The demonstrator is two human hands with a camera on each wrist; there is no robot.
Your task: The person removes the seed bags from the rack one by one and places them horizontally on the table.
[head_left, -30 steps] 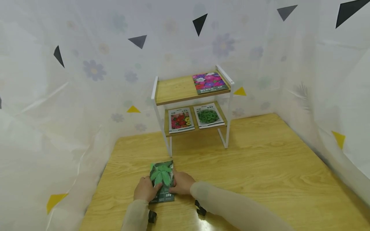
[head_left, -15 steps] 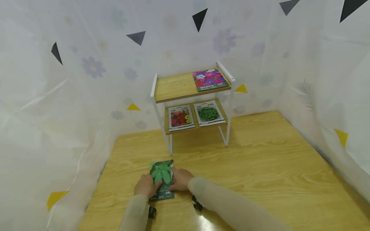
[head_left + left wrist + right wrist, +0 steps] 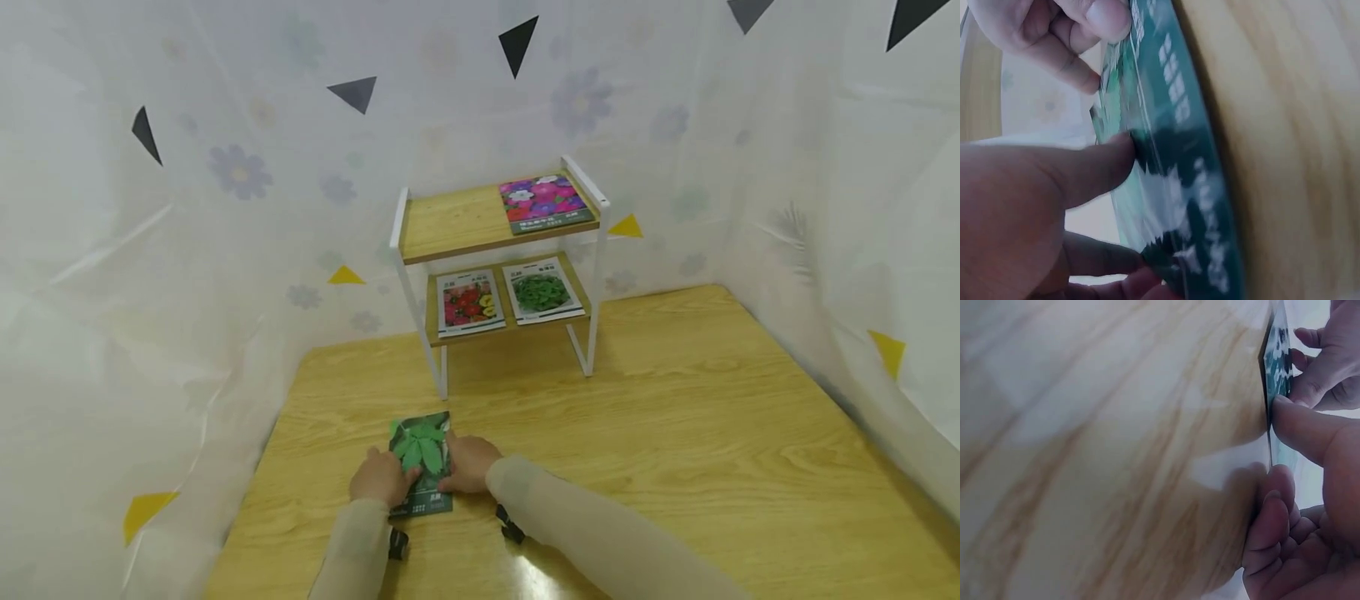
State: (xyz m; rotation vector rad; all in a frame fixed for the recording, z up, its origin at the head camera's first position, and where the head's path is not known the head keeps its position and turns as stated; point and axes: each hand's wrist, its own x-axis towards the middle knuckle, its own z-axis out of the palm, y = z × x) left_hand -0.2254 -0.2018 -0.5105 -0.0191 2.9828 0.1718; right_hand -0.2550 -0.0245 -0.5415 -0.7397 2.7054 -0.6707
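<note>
In front of the rack's (image 3: 453, 221) left leg, the green-leaf seed packet (image 3: 427, 450) is sitting on or just above the tabletop (image 3: 637, 417); can't tell which. Left hand (image 3: 378, 478) is gripping its left edge, thumb on the face, fingers nearly closed. Right hand (image 3: 474, 464) is doing likewise, right edge. Behind, the rack is carrying a pink-purple flower packet (image 3: 547, 202) up top; red-flower packet (image 3: 471, 303) and leafy-green packet (image 3: 542, 292) are lying below.

Leaf packet (image 3: 426, 454) partly covered; its print (image 3: 1173, 78) blurred; right sleeve (image 3: 600, 525) cut off below
</note>
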